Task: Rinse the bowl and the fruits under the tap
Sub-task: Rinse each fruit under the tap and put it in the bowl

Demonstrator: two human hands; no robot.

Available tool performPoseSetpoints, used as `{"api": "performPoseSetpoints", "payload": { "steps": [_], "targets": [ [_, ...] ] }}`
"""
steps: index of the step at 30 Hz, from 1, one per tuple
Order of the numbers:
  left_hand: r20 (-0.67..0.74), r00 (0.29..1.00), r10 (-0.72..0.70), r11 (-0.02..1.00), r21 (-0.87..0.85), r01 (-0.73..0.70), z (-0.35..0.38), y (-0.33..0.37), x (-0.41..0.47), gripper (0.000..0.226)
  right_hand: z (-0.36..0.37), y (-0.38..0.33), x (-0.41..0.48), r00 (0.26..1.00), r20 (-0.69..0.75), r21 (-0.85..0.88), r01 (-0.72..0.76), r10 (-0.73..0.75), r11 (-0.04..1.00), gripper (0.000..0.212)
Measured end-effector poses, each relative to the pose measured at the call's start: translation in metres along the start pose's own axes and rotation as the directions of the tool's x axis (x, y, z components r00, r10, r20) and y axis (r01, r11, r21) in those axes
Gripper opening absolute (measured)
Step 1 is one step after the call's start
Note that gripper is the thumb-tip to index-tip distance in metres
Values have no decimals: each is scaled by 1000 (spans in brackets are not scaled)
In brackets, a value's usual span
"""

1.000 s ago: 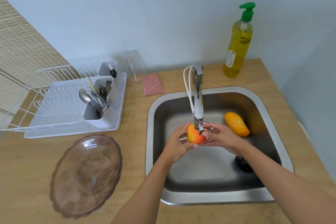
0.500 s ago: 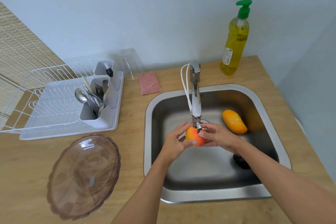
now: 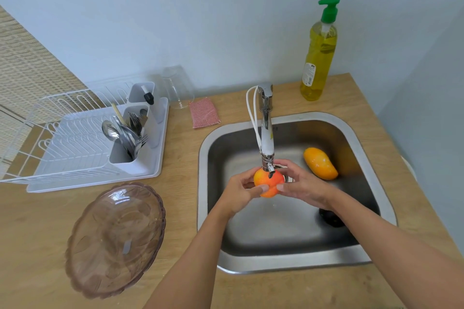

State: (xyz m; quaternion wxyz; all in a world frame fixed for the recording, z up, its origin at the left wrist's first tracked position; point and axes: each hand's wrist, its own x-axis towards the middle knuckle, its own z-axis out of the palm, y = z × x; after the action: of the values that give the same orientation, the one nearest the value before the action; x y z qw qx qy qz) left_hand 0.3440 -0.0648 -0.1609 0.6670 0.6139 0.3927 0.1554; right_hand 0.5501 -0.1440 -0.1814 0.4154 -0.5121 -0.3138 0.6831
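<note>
– Fruit [image 3: 268,182] at frame centre: are we holding it under the tap [image 3: 266,138]?
– We are cupping it, left hand [image 3: 238,192] and right hand [image 3: 303,187] curling round it, thumbs meeting on its near side, over the sink [image 3: 203,183].
– Next?
– Probably the mango [image 3: 320,163], lying right of the hands, long axis slanting upper left to lower right, our right hand nearer; the bowl [image 3: 115,238] is waiting lower left on the bench [image 3: 180,208].
– Any change?
– None: we are keeping the same grip.
</note>
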Motion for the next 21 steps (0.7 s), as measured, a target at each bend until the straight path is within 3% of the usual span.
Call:
{"api": "performPoseSetpoints", "payload": {
  "steps": [10,17,21],
  "targets": [
    [-75,997,33,998,51,-29,10,-14,-5,80,11,-3,2,999,-45,2,-27,27,1000,62],
    [-59,998,-18,991,131,26,3,-15,-2,76,12,0,3,990,-81,-175,96,-111,980,54],
    [-114,993,23,993,119,-9,8,-15,-4,81,14,-6,4,989,-120,-119,67,-81,991,57]
  ]
}}
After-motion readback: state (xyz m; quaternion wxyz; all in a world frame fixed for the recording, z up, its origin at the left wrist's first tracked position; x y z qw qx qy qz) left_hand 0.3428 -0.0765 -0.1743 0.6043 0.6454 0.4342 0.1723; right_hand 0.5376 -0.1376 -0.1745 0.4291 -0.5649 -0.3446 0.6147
